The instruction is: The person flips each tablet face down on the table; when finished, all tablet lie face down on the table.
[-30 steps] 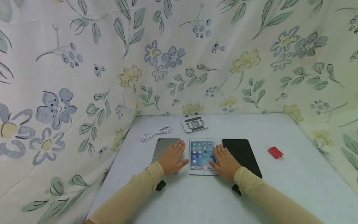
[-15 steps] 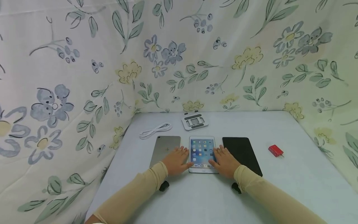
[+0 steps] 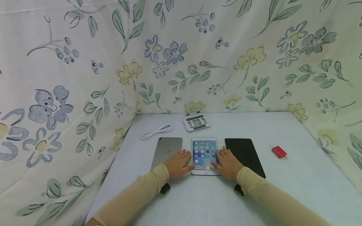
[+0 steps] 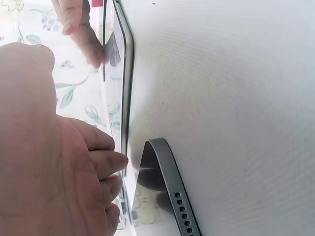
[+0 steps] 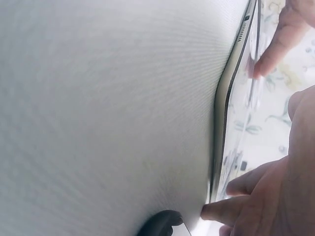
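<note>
A white tablet [image 3: 204,150] lies flat in the middle of the table in the head view, its lit screen showing rows of app icons. My left hand [image 3: 177,164] is at its left edge, fingers extended and the thumb by the lower left corner. That hand also covers the lower right part of a grey tablet [image 3: 167,148], which lies back up. On the other side, my right hand [image 3: 228,164] has its fingertips at the white tablet's right edge and its thumb over the lower right of the screen. Under and beside this hand lies a black tablet [image 3: 244,152].
Behind the tablets are a coiled white cable [image 3: 156,131] and a folded silver stand [image 3: 197,122] with dark pads. A red plug-in charger [image 3: 279,152] lies to the right. Floral cloth [image 3: 212,62] hangs behind the white table [image 3: 305,188].
My left hand has come down and toward me from the top of the grey tablet to the white tablet's left edge. The right hand has stayed where it was.
</note>
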`<state>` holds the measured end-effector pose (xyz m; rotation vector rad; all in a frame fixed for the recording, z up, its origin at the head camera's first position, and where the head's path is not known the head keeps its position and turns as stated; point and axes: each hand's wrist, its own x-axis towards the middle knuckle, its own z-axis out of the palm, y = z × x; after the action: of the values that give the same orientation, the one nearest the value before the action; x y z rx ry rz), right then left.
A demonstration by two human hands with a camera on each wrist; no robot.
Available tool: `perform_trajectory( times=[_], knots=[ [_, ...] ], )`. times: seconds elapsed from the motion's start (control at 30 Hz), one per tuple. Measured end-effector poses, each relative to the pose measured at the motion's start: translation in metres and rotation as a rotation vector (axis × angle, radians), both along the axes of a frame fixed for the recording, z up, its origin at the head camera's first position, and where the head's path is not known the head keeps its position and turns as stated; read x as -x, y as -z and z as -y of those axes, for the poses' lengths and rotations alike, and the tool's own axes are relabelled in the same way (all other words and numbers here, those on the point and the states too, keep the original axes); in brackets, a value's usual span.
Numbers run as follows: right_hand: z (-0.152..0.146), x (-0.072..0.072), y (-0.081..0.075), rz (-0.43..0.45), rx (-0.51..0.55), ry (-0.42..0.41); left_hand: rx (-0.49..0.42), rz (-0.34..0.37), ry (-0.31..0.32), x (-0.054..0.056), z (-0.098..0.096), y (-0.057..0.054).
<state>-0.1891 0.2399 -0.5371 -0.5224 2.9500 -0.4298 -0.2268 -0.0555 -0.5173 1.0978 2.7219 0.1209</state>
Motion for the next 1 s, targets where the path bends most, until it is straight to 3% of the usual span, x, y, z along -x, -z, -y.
perform_trajectory(
  times=[1.0],
  knots=[
    [0.0027, -0.0052, -0.0082, 0.035, 0.072, 0.010, -0.005, -0.003, 0.008, -0.0033, -0.0031, 0.0003]
  ],
)
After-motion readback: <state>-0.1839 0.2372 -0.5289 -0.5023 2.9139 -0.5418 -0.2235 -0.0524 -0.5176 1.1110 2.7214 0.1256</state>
